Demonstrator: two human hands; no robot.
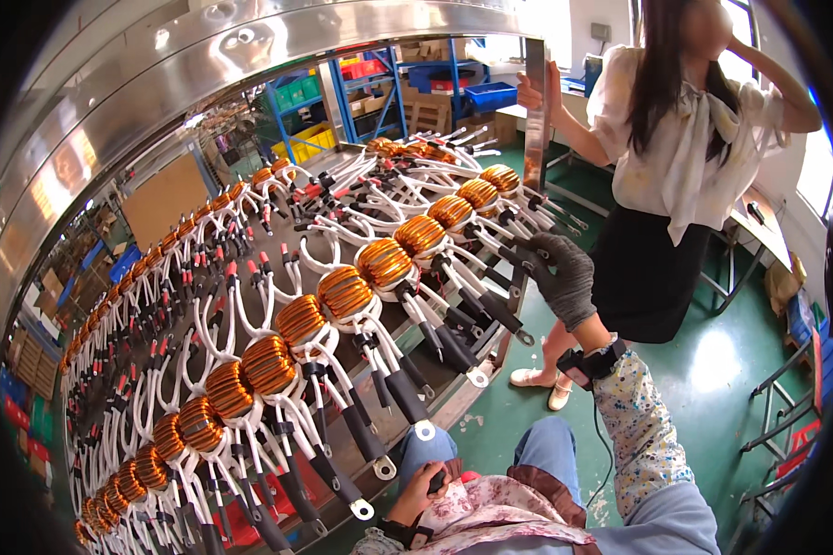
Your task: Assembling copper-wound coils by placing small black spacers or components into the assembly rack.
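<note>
Pink-flowered cloth (491, 504) covers the person's lap, its lower part cut off by the picture's edge. Beside it the left hand (418, 495) is closed around a small black object (437, 481), mostly hidden by the fingers, so its kind is hard to make out. The hands are well apart: the right hand (563, 277), in a grey knitted glove, is bent at the ends of some leads, and I cannot tell whether its fingers grip one or only touch.

Those leads belong to copper-wound coils (384, 263), standing in a curving row on the counter (317, 248). Each coil is rounded, glossy orange-brown and ribbed by its windings, with thick white leads; black sleeves (361, 432) run down to ring-shaped metal lugs (362, 510) at the near side, while red tips show on many far-side leads. A second row behind blurs into a tangle. Beyond, a co-worker (666, 157) has one hand at a steel post (535, 120); blue shelving (338, 92) is partly hidden behind the frame.
</note>
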